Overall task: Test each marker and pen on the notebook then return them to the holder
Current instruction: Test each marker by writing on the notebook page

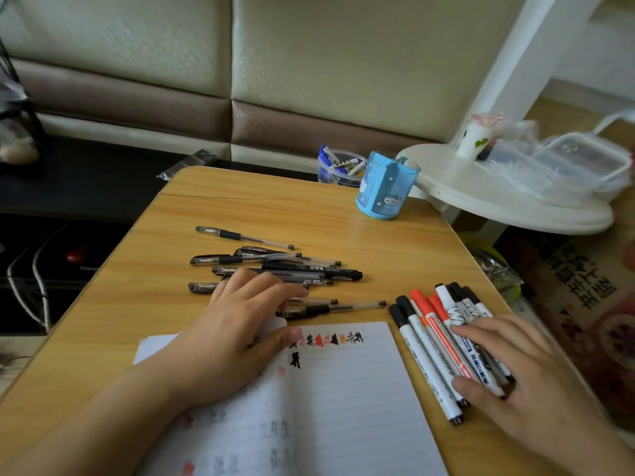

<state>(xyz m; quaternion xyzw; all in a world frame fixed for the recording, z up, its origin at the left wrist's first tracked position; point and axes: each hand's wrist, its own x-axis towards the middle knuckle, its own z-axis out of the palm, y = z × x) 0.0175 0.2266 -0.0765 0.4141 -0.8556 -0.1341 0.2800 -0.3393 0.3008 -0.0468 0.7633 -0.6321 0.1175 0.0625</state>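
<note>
Markers [443,341] are lying bunched side by side on the wooden table [240,207], at three o'clock from the open notebook [343,389]. We are resting our right hand [529,369] on them, fingers spread and lightly curved over the barrels, thumb touching the near edge of the bunch. Our left hand [240,324] is lying with fingers stretched flat over the black pens [275,269] at twelve o'clock from the notebook, thumb touching the page. The blue holder [386,187] is standing at one o'clock.
</note>
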